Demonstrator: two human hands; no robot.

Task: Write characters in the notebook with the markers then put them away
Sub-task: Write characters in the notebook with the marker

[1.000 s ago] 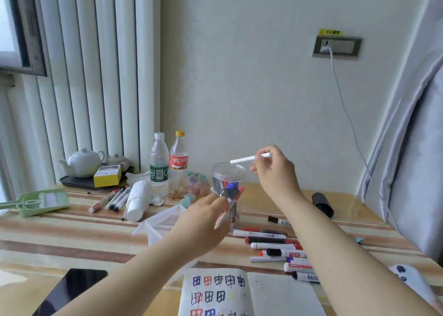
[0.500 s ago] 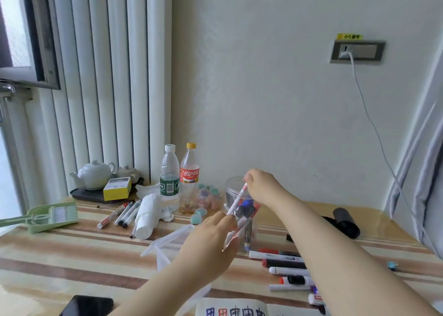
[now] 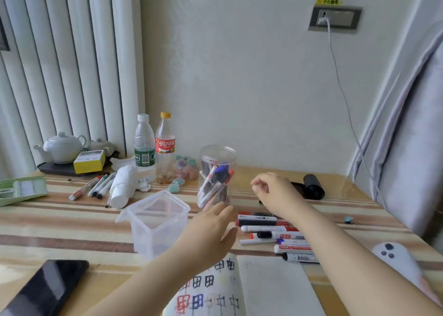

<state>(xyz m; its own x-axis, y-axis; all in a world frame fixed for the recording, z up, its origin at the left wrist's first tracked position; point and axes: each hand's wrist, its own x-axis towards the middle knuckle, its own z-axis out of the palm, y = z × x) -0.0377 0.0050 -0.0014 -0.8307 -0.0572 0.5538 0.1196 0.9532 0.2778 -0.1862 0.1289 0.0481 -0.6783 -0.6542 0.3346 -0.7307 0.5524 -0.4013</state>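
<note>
The tabletop [image 3: 60,227] is striped and wide, and it carries lots of things. Near its front edge lies the open notebook [image 3: 271,289], with rows of colored characters on its left page and a blank right page. By the look of it, the writing is done and the putting away is under way.

Toward the back edge, near the middle, stands the clear jar [image 3: 217,172] — upright, open at the top, with markers already leaning inside it. Just in front of the jar and a bit to the right lies a row of loose markers [image 3: 268,229], between the jar and the notebook. They lie flat, and their long sides run left to right, along the front edge.

The left hand [image 3: 211,234] hangs just beside the left ends of those markers, so it looks like the nearer one for the next pick-up. Its fingers are straight and a little spread, holding nothing, with the thumb out to the side.

The right hand [image 3: 275,193] floats higher, just to the right of the jar. Its fingers are loosely curled, thumb and first finger close together — I see nothing between them.

A few more pens [image 3: 92,187] lie far off, toward the back left corner.
</note>
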